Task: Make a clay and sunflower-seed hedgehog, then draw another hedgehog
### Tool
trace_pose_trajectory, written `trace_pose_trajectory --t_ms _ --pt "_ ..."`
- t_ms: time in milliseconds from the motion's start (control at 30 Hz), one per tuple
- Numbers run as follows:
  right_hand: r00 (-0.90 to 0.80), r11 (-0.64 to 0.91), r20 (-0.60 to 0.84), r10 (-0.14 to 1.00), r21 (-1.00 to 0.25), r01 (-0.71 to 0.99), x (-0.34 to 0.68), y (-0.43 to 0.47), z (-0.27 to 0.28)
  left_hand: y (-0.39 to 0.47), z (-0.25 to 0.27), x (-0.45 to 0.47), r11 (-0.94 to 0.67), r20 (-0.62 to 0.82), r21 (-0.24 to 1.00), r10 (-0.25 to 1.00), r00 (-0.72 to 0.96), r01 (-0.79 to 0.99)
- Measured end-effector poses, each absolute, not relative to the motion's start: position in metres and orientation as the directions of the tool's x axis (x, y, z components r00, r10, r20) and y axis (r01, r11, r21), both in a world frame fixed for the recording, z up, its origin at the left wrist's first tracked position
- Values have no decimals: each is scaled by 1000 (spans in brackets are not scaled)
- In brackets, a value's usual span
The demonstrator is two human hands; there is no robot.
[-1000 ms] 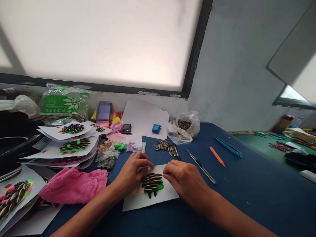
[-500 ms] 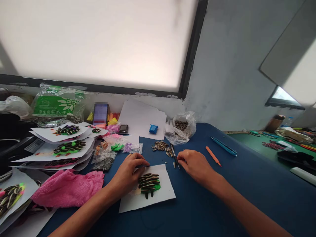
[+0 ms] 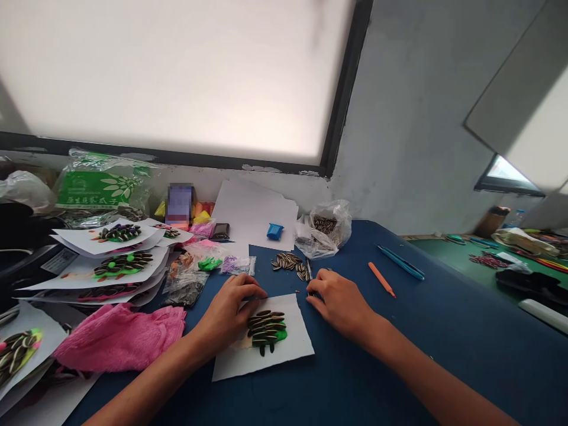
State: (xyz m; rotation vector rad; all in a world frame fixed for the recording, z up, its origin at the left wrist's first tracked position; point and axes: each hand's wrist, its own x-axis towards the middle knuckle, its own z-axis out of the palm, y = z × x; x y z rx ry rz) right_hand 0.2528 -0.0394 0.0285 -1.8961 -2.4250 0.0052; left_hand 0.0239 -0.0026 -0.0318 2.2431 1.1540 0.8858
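Note:
My left hand (image 3: 235, 305) rests at the upper left edge of a white paper sheet (image 3: 295, 331). Its fingers are curled together, with a small dark bit by the fingertips that I cannot make out. On the sheet, striped sunflower seeds (image 3: 267, 324) overlap on green clay (image 3: 281, 335), and a pale clay patch lies left of them, partly behind the hand. My right hand (image 3: 339, 299) is right of the sheet, thumb and fingers drawn together near a dark pen (image 3: 309, 269). What sits between those fingertips is hidden. A loose seed pile (image 3: 286, 261) lies just beyond.
An orange marker (image 3: 381, 279) and blue tweezers (image 3: 400, 261) lie at right. Behind are a plastic bag of seeds (image 3: 326, 225) and a blue packet (image 3: 275, 231). At left are stacked seed pictures (image 3: 48, 279), a pink cloth (image 3: 122, 340) and clay packets (image 3: 186, 290).
My right hand has moved slightly left, over the spot where loose seeds lay by the pen tip; those seeds no longer show. My left hand has stayed nearly still at the sheet.

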Motion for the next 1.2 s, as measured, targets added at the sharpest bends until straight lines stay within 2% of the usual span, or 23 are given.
trace_pose_trajectory --t_ms 200,400,533,633,700,767,1200 --pt "-242 235 38 970 139 962 248 -42 23 -1 -35 23 -556 352 643 825 442 527" --pt "-207 197 61 976 143 970 248 -39 20 -2 -31 23 -552 340 645 827 448 529" --pt "-206 205 82 975 19 979 252 -38 23 -2 -31 23 -560 352 639 822 447 528" --pt "-222 229 56 973 -214 950 254 -43 31 -2 -33 24 -563 358 636 821 445 528" --pt "-313 293 18 950 -407 866 252 -50 37 -1 -34 24 -562 357 635 822 443 530" --pt "-389 326 -14 921 -518 791 248 -58 42 -1 -35 24 -562 358 634 822 443 531" --pt "-391 346 -23 920 -423 838 229 -67 27 -1 -33 23 -572 371 640 815 445 513"
